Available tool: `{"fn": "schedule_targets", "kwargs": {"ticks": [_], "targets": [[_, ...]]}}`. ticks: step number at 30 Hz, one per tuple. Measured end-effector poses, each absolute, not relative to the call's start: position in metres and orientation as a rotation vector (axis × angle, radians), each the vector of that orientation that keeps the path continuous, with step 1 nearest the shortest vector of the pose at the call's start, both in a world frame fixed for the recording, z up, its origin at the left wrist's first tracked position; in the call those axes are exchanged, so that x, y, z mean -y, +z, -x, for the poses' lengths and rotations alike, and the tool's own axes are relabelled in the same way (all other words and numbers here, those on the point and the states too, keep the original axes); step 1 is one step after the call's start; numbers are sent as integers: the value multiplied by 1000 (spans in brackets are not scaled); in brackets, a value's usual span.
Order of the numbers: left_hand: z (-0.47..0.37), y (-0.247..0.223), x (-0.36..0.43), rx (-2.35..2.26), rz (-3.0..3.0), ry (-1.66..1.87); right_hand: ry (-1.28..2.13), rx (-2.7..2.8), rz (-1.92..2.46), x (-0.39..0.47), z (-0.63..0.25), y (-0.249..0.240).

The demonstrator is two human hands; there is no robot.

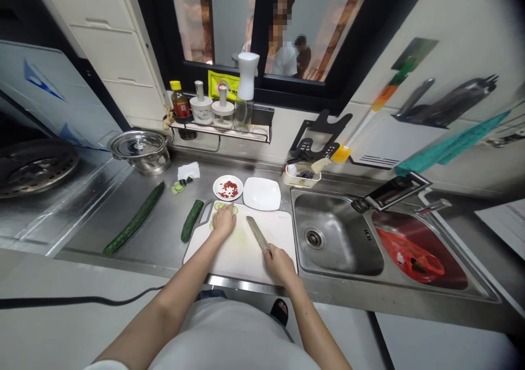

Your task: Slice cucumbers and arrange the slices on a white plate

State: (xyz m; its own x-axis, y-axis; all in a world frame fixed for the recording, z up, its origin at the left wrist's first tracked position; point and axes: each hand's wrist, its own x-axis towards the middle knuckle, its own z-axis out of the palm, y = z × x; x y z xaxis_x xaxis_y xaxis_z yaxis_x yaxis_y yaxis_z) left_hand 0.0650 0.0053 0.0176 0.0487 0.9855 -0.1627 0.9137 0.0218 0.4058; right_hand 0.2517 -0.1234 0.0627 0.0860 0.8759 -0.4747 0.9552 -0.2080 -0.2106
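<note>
My right hand (pixel 280 262) is closed around the handle of a kitchen knife (pixel 256 232), whose blade lies low over the white cutting board (pixel 262 263) and points away to the left. At the board's far left corner, my left hand (pixel 223 221) rests over round cucumber slices (pixel 220 206), fingers reaching forward and partly hidden. Slices show around its fingertips. Left of the board lies a shorter piece of cucumber (pixel 192 221), and farther left a long whole cucumber (pixel 135 218).
Behind the board stand a plate of chopped red bits (pixel 228 188) and a white dish (pixel 261 193). Cucumber scraps (pixel 178 186) lie near a white tissue (pixel 188 170). A lidded steel pot (pixel 141 151) is back left; a double sink (pixel 336 233) with a red bag (pixel 410 256) is right.
</note>
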Motion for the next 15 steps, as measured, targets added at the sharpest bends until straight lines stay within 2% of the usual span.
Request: {"fn": "schedule_targets", "kwargs": {"ticks": [5,15], "targets": [[-75,22,-10,-1960,-1934,111,-772,-1877,-2192,123,-252,60],[-73,23,-6,-1972,-1979,240,-745,-1890,-2170,123,-250,64]]}}
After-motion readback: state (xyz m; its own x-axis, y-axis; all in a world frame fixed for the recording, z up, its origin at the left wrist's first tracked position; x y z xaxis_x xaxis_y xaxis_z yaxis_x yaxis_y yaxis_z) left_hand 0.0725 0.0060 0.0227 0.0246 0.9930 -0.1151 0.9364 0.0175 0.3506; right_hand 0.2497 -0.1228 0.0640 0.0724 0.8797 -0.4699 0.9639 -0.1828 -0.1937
